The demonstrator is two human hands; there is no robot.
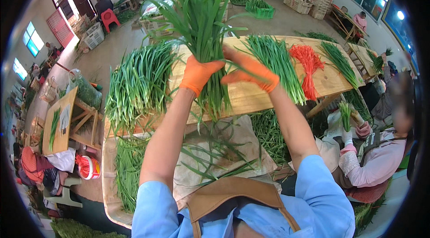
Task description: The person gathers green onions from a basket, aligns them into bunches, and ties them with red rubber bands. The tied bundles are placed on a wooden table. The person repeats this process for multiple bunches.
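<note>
My left hand (198, 75), in an orange glove, is closed around a thick bunch of leafy green chives (206, 38). The bunch stands upright over the wooden table (248, 98), leaf tips upward. At its right side is my right hand (257, 75), also orange-gloved and blurred, thumb and fingers apart. One loose leaf crosses that glove; whether the fingers pinch it is unclear. Left of the bunch lies a large heap of chives (141, 83). To the right are a neater row of chives (275, 66), red plastic ties (307, 65) and a smaller bundle (339, 63).
Loose leaves lie on a pale cloth (248, 150) below the table edge. A plastic crate (109, 181) of greens stands at lower left. Close on the right sits a co-worker (376, 167) holding a small bundle (345, 115). A white bucket (90, 168) holds red ties.
</note>
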